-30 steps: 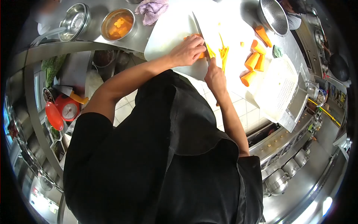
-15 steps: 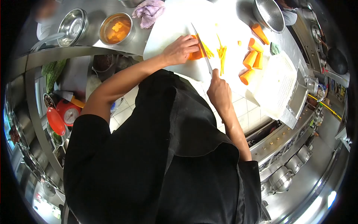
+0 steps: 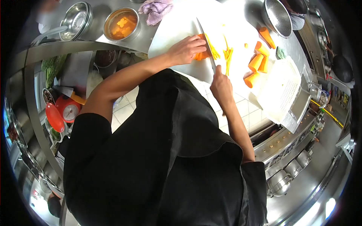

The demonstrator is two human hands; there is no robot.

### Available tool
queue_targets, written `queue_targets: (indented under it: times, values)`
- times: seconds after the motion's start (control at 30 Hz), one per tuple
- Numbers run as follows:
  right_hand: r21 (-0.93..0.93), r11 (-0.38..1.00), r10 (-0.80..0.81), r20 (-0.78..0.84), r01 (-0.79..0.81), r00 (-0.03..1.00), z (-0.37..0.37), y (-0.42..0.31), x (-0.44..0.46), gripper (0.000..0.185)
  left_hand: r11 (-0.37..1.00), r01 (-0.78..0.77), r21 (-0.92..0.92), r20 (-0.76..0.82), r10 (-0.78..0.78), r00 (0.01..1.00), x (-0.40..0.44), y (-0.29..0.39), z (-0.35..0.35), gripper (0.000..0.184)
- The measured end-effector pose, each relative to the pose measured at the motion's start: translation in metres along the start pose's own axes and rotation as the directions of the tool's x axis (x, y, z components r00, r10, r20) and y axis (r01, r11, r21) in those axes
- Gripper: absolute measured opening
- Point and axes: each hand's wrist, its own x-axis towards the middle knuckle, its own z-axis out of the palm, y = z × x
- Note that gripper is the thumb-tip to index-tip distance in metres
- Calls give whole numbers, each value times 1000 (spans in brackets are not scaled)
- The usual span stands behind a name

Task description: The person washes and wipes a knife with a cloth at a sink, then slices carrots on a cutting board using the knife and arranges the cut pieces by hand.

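Left hand (image 3: 187, 50) pins carrot (image 3: 203, 55); right hand (image 3: 221, 86) grips kitchen knife (image 3: 201, 28), blade at carrot's right end, tip pointing far-left.

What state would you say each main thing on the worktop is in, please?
Left hand: resting on the cut carrot
Cut carrot: partly covered
Right hand: closed around the knife
Knife: held, blade beside the carrot
Carrot strips: thin, loose
Carrot chunks: cut, grouped together
Purple cloth: crumpled
Steel bowl: holding liquid and orange pieces
Metal bowls: nested
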Motion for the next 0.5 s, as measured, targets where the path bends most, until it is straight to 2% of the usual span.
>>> queue_targets:
  times: [0.07, 0.23, 0.33, 0.4, 0.5]
  values:
    - [117, 988, -91, -113, 105, 989, 17, 4, 26, 16, 1000, -16, 5, -27, 16, 999, -1, 1, 1, 30]
    - [50, 998, -38, -32, 39, 999, -11, -7, 1, 17, 1000, 3, -8, 12, -3, 1000, 1, -1, 1, 29]
    - [-34, 999, -24, -36, 23, 999, 5, 2, 2, 18, 1000, 1, -23, 19, 0, 1000, -1, -3, 3, 23]
    - [94, 991, -86, -84, 94, 993, 17, 3, 29, 20, 1000, -26, 7, -9, 26, 1000, 0, 0, -1, 21]
    - [53, 994, -88, -92, 93, 992, 10, -4, 35, 20, 998, -59, 35, -46, 60, 997, 0, -1, -1, 20]
